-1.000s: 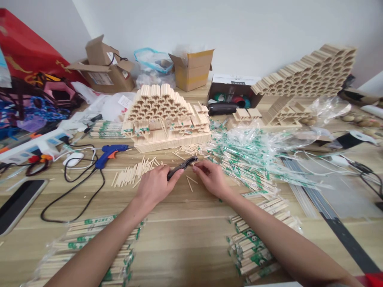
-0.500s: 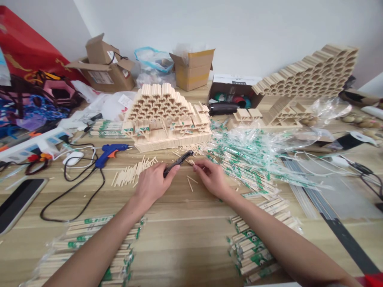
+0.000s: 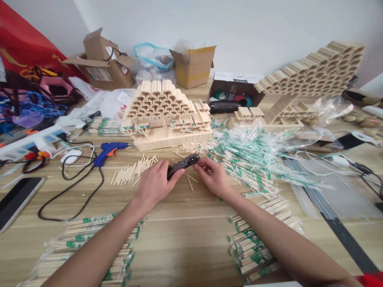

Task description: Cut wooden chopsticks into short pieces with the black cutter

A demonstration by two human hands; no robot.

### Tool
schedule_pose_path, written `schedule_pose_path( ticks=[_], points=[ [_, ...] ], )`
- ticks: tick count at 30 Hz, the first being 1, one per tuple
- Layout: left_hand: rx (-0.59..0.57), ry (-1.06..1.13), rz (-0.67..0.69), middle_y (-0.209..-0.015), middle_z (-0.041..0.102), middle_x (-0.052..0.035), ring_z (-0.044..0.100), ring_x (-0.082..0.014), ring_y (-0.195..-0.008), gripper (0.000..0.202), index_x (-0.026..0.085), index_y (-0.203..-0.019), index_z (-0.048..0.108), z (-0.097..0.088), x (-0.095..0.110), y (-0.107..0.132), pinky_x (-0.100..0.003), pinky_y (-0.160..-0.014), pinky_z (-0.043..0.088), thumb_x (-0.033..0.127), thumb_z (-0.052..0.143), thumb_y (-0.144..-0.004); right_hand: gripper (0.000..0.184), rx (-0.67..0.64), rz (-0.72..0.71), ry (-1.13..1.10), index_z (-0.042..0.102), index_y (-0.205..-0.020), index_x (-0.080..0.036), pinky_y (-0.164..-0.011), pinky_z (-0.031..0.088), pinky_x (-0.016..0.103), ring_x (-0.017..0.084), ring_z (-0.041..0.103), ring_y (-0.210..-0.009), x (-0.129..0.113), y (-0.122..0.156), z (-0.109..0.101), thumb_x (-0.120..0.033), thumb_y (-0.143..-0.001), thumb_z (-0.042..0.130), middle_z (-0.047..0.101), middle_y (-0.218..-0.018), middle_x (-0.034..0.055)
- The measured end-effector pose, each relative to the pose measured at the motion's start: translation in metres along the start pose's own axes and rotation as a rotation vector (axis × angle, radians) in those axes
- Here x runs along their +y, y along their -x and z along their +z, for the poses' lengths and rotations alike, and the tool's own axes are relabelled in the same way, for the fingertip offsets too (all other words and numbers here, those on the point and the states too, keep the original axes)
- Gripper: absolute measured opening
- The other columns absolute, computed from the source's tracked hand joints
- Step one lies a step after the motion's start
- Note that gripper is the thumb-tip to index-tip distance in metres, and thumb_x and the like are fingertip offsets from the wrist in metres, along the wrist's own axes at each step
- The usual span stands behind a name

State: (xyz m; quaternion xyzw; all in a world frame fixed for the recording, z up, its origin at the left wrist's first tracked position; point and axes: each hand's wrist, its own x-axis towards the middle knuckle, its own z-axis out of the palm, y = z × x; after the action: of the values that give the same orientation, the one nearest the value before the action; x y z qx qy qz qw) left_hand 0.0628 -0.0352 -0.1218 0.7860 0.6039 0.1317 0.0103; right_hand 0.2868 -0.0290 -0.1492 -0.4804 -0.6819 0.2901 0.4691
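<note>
left hand (image 3: 154, 187) grips black hand cutter (image 3: 181, 166), head end pointing toward right hand (image 3: 213, 177), whose fingertips (image 3: 196, 167) sit just beside the tool's tip, can't tell if touching. loose chopstick pieces (image 3: 133, 170) lie left of the hands, 3 or so short sticks (image 3: 190, 182) just below the cutter. behind: stepped chopstick model (image 3: 167, 115) on a stick base, blue glue gun (image 3: 109, 153) to its left. green-printed plastic wrappers (image 3: 248, 157) heaped to the right. 2 wrapped chopstick bundles (image 3: 92, 239) (image 3: 251, 249) lie on wood-grain table (image 3: 185, 247) near the forearms.

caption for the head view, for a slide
Left hand grips black pliers, right hand at their tip, in front of a stepped model built from chopsticks on a wooden table
</note>
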Motion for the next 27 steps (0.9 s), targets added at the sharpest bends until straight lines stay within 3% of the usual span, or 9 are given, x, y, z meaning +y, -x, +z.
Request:
schedule_pose_path(
  ticks=[27],
  points=[
    [-0.077, -0.011, -0.004, -0.091, 0.069, -0.0121, 0.069, -0.0288, -0.081, 0.061, 0.017, -0.096, 0.063, 0.0009, 0.007, 0.0011, -0.034, -0.065, 0.043, 0.067, 0.029, -0.102, 0.02, 0.007, 0.043, -0.088, 0.073, -0.101, -0.018, -0.058, 0.045, 0.026, 0.014, 0.056, -0.06, 0.0008, -0.001, 0.001, -0.035, -0.093, 0.068, 0.064, -0.068, -0.0002]
  ],
)
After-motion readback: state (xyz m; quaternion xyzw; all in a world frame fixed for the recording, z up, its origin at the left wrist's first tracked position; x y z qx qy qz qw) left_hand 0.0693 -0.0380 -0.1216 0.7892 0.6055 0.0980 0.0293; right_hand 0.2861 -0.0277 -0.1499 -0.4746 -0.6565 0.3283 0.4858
